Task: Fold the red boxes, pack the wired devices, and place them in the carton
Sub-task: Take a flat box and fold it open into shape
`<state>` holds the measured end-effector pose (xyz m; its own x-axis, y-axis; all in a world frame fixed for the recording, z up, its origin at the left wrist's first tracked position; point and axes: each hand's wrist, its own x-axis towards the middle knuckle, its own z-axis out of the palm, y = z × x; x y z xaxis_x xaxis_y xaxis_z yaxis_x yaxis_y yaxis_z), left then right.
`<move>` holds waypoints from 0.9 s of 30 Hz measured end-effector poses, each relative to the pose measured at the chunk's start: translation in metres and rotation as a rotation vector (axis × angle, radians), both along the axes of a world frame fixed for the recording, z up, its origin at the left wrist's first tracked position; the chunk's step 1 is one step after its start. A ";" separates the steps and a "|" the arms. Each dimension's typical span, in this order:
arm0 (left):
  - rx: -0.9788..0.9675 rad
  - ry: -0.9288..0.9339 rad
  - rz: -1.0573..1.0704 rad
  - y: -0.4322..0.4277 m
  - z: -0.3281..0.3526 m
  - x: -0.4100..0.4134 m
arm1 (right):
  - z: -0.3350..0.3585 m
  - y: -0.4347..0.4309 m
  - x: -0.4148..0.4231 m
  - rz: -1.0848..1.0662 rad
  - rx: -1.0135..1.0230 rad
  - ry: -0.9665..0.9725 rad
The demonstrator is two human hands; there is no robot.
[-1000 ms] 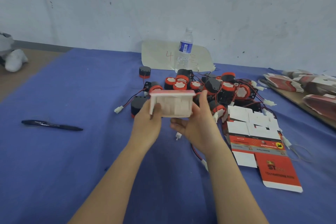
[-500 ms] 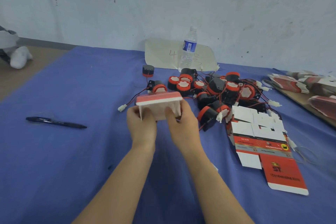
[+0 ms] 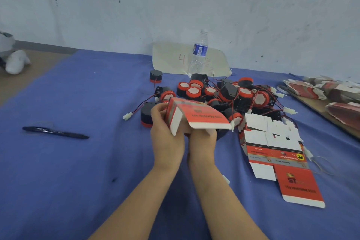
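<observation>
Red-black wired devices (image 3: 227, 93) just behind red box (image 3: 200, 116) — probably pen (image 3: 56, 132) leftward.

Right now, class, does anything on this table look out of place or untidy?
The wired devices lie in a tangled heap with their wires crossing. A lone device stands apart, left of it. Nothing looks spilled or damaged.

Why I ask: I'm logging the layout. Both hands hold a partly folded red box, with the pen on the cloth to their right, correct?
Not quite: the head view shows the pen on the cloth to their left, not right. The left hand and right hand do hold the partly folded red box.
</observation>
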<state>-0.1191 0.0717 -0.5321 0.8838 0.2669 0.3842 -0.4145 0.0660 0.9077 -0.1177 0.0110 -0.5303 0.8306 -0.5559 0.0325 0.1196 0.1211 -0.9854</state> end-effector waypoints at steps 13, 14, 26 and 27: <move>-0.205 0.210 -0.206 0.017 0.018 0.006 | 0.010 -0.004 -0.011 0.127 -0.223 0.042; -0.228 0.253 -0.221 0.017 0.019 0.006 | 0.011 -0.005 -0.010 0.150 -0.181 0.051; -0.461 0.428 -0.214 0.013 0.023 0.005 | 0.016 -0.011 -0.004 0.174 0.292 -0.039; -0.506 0.441 -0.229 0.015 0.023 0.006 | 0.015 -0.015 -0.004 0.175 0.363 -0.006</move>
